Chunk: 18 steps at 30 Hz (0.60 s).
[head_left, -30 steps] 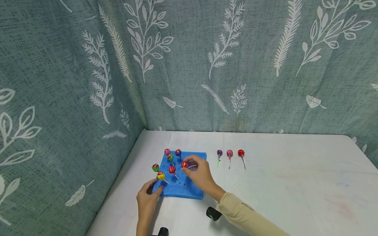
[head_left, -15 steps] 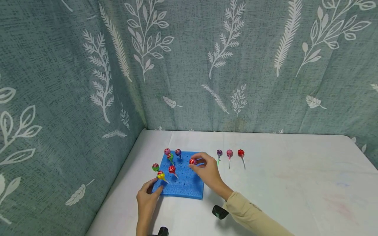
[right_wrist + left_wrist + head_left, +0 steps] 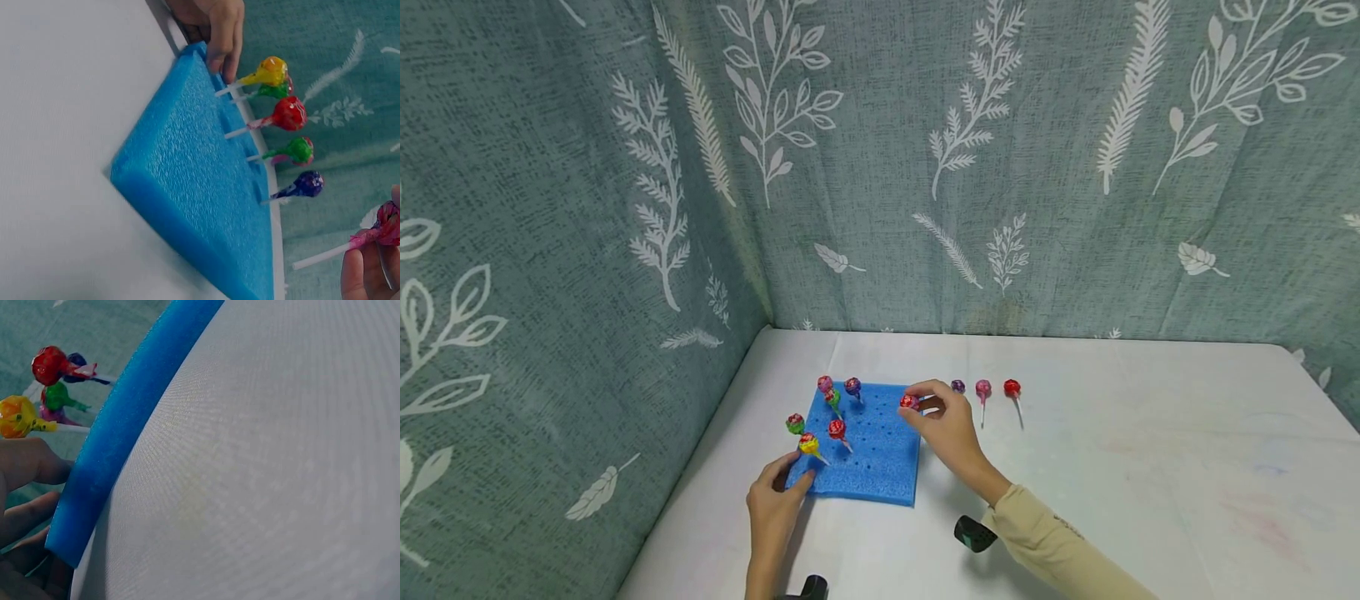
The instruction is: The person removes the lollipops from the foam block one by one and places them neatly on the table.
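Note:
A blue foam board (image 3: 880,479) dotted with small holes lies on the table. My left hand (image 3: 777,493) grips its near left corner between thumb and fingers. Over the board's far right corner, my right hand (image 3: 953,429) pinches a red-wrapped lollipop (image 3: 908,402) by its head. In the right wrist view the white stick of this lollipop (image 3: 322,256) points clear of the foam. Several lollipops stand in the board's left half, among them a yellow one (image 3: 808,445), a red one (image 3: 837,429) and a purple one (image 3: 852,387).
To the right of the board lie a pink lollipop (image 3: 983,389) and a red lollipop (image 3: 1012,389). A purple lollipop (image 3: 958,386) is partly hidden by my right hand. The white table (image 3: 1120,467) meets a leaf-patterned curtain (image 3: 880,208) at its back and left.
My right hand has moved right and away from me across the board, carrying the red lollipop. The left hand has stayed on the board's corner.

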Each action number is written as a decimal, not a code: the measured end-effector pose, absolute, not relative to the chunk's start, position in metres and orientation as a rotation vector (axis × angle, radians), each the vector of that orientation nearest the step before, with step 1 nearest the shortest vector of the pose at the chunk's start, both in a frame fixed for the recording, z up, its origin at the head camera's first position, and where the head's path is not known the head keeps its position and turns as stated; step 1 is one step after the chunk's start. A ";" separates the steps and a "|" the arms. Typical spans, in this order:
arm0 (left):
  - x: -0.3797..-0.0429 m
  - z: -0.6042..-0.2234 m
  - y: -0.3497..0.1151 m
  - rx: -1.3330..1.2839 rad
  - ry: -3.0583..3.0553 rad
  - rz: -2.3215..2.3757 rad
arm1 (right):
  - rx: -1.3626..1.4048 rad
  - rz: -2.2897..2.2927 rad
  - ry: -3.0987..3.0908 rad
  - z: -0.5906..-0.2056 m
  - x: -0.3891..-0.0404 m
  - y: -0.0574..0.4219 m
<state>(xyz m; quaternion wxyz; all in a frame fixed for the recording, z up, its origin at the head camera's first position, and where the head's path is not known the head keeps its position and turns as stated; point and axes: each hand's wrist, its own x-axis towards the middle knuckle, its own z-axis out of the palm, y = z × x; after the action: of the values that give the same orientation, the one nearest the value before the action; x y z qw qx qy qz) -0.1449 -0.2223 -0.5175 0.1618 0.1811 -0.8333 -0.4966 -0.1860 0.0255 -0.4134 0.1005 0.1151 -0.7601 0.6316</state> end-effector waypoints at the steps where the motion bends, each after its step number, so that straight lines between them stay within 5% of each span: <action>1: -0.145 -0.518 -0.222 0.516 -2.379 -1.416 | 0.330 1.867 -2.246 -0.413 -0.186 0.027; 18: -0.145 -0.519 -0.223 0.507 -2.368 -1.427 | 0.280 1.844 -2.193 -0.455 -0.210 0.051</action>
<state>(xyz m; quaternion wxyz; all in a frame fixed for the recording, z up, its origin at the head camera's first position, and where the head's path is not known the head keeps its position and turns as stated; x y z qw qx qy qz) -0.1447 -0.2225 -0.5191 0.1646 0.1777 -0.8310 -0.5008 -0.2096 0.0508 -0.4549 0.1309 0.0964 -0.7552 0.6350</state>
